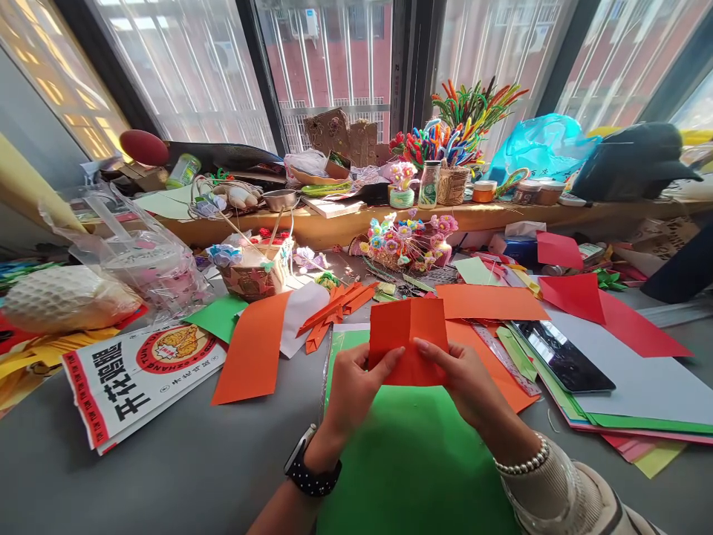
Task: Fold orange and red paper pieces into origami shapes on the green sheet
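Note:
Between my two hands is a small orange sheet of paper [409,319] with a crease down its middle, held up above a green mat [423,461]. My left hand [359,383] pinches its lower left part, thumb on the front and fingers behind. On the lower right, my right hand [465,375] grips it the same way, its thumb near the crease. The fingers behind the sheet are mostly hidden. Folded orange paper strips [337,308] lie just beyond my left hand. Larger orange sheets [493,302] lie behind and beside my right hand.
Left of the mat are another orange sheet [253,349] and a printed paper bag [145,379]. A phone [562,357] rests on stacked coloured paper at the right. Paper flowers [409,241] and a basket [256,275] stand farther back, before a cluttered window ledge [339,232].

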A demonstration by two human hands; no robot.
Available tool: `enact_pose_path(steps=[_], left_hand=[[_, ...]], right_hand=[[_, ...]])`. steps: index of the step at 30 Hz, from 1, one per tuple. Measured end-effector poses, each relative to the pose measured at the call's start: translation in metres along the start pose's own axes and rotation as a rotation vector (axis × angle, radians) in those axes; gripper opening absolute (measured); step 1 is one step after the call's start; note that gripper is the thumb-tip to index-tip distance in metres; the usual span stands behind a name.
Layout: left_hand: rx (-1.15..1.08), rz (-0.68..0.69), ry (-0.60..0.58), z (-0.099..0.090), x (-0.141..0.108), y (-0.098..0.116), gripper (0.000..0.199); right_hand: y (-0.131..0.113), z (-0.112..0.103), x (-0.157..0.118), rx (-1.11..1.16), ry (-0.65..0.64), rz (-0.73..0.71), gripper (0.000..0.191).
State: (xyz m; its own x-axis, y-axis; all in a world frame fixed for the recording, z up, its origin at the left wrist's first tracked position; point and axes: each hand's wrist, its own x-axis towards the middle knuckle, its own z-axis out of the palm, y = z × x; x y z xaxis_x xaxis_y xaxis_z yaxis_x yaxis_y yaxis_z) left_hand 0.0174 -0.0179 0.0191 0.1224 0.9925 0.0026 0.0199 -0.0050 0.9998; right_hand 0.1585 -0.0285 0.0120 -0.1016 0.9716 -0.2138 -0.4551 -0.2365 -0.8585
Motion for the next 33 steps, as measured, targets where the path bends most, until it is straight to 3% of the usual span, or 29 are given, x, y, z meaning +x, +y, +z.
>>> enact_pose_path(steps=[5,12,24,33], left_hand=[[0.045,0.02,0.017,0.0002,0.0008,0.0,0.026],[-0.08,-0.056,-0.026,0.0002,0.0015,0.0024,0.027],[0.061,0.059,0.032,0.0008,0.0039,-0.0045,0.027],[-0.09,-0.068,-0.096,-0.0019,0.0056,-0.0019,0.035]], right_hand=[[-0.0001,-0.0004,0.0005,-0.002,0.002,-0.006,0.031],[-0.0007,-0.0044,0.0014,-0.176,0.058,-0.058,0.033],[0.0031,-0.0002,0.0006,-0.067,0.043,-0.022,0.031],[0.0008,-0.0027,0.0011,-0.107,0.023,-0.02,0.033]])
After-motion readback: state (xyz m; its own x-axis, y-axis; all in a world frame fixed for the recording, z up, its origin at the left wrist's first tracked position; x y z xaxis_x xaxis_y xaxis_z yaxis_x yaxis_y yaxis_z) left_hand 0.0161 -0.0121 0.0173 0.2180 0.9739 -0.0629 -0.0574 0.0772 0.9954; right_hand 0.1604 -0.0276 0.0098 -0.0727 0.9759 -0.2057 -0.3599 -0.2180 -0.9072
